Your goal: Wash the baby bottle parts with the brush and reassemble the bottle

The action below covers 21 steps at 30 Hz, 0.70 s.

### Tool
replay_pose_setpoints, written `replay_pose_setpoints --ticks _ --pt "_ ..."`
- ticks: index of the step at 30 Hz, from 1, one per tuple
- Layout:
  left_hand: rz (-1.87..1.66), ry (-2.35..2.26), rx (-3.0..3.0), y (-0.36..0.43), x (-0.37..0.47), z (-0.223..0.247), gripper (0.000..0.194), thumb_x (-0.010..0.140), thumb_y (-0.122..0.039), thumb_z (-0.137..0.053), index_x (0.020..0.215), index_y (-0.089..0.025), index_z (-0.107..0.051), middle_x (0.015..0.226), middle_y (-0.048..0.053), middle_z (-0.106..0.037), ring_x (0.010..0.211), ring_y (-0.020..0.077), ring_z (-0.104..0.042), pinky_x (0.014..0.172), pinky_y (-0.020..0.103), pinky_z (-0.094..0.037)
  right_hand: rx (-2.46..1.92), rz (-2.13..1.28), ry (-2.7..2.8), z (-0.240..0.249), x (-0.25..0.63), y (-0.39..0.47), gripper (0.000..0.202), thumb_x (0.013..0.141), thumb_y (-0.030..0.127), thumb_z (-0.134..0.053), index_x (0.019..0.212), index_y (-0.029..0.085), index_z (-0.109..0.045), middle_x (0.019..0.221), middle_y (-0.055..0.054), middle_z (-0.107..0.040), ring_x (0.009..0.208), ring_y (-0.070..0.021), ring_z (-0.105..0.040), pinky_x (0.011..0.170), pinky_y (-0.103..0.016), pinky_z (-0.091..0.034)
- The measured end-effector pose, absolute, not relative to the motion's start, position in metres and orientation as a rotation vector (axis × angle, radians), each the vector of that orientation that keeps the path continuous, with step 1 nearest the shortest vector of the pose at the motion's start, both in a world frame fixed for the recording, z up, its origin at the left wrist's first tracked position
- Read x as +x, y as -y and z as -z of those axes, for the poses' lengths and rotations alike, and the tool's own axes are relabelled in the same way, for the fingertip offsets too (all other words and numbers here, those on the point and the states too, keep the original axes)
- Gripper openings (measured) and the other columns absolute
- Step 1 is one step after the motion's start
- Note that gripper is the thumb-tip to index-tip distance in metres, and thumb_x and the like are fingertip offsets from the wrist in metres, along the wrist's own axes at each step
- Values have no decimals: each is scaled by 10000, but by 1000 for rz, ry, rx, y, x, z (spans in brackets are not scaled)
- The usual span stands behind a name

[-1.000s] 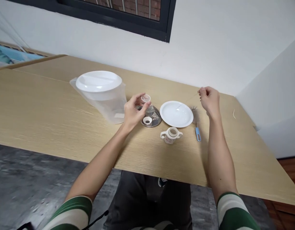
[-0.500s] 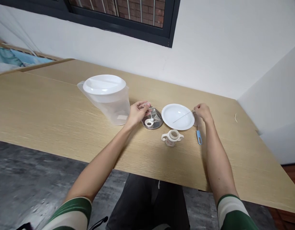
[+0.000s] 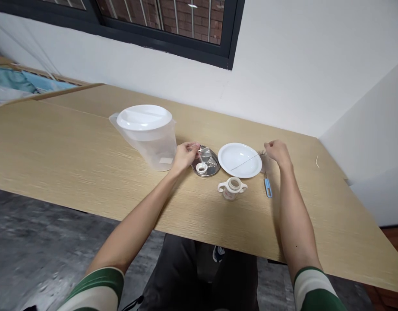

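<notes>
My left hand (image 3: 186, 156) is closed in a pinch over the left side of a round metal tray (image 3: 213, 172). A small translucent piece shows at its fingertips, its kind too small to make out. On the tray lie a white ring (image 3: 201, 168) and crumpled clear wrappers (image 3: 206, 154). My right hand (image 3: 277, 152) pinches near the bristly end of a thin wire brush (image 3: 246, 161), whose shaft reaches left over a white plate (image 3: 231, 151). In front of the plate stands a small cup with two handles (image 3: 232, 188), its top uncovered.
A translucent pitcher (image 3: 153, 144) with a white lid stands left of the tray. Below my right hand lies a brush with a blue handle (image 3: 268, 188). A thin pale bent strip (image 3: 317, 162) lies at the far right. The wall bounds the table (image 3: 89, 142) behind.
My left hand has shifted slightly left and down, and the white piece hanging below its fingers no longer shows there. My right hand has moved slightly right. The view has tilted slightly.
</notes>
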State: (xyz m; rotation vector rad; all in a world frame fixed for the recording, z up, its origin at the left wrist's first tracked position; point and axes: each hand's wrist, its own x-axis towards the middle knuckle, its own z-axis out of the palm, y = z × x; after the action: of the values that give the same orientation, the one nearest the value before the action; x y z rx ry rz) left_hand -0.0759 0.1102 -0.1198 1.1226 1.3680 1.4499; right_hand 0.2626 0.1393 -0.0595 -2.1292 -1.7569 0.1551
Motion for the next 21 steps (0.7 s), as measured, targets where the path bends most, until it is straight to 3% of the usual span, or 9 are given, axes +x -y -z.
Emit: replay_pose_setpoints --ticks 7,13,17,21 --pt "-1136 -1900 1838 -109 -85 129 427 947 -507 -493 809 -158 -698 761 142 -729 774 278 -686 791 364 -504 -1991 -120 1761 42 257 -128 325 912 363 -474 701 182 -643 651 -58 -626 659 -180 -522 653 -294 -347" --pt "-668 -2155 2059 -102 -79 125 398 994 -402 -389 982 -144 -692 1076 209 -685 1027 341 -648 889 422 -485 -1870 -117 1746 29 252 -119 296 901 363 -489 715 184 -634 706 -60 -654 710 -192 -566 695 -298 -374" --pt "-728 -2250 2054 -99 -76 122 390 1003 -363 -366 1192 -118 -603 1172 224 -617 1068 358 -629 853 437 -495 -1814 -108 1748 20 250 -112 297 920 364 -482 732 184 -623 743 -68 -673 732 -200 -590 724 -311 -392" --pt "-902 -2187 2129 -97 -75 120 353 1011 -369 -356 1147 -161 -607 1144 174 -625 1011 323 -643 786 399 -481 -1707 -85 1754 7 243 -100 284 944 321 -443 781 181 -629 765 -65 -685 740 -194 -601 733 -306 -395"
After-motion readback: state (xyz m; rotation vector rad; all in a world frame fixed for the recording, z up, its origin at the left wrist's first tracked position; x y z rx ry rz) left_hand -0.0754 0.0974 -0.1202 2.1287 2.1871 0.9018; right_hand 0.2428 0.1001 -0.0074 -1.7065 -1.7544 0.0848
